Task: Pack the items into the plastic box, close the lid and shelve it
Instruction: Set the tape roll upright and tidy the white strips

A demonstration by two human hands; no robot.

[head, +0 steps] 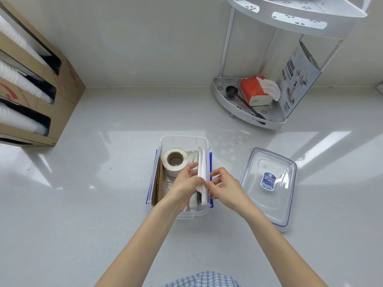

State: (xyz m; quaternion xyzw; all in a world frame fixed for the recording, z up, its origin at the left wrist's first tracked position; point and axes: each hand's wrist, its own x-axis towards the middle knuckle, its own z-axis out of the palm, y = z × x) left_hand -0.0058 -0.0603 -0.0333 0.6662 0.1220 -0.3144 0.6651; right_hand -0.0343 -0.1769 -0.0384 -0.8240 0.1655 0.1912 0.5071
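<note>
A clear plastic box [183, 139] with blue side clips stands open on the white counter in front of me. Inside it are a roll of white tape [175, 160], a folded piece of cardboard [157, 183] along the left wall, and white wrapped packets. A bundle of long white paper-wrapped sticks [202, 168] lies along the box's right side. My left hand [184, 183] and my right hand [224, 185] both pinch this bundle near its middle, over the box. The clear lid [269, 185] with a blue sticker lies flat to the right of the box.
A white corner shelf rack [248, 112] stands at the back right, holding a red tissue pack [256, 91], a black scoop and a printed carton. A cardboard dispenser [39, 85] with stacked white cups stands at the left against the wall.
</note>
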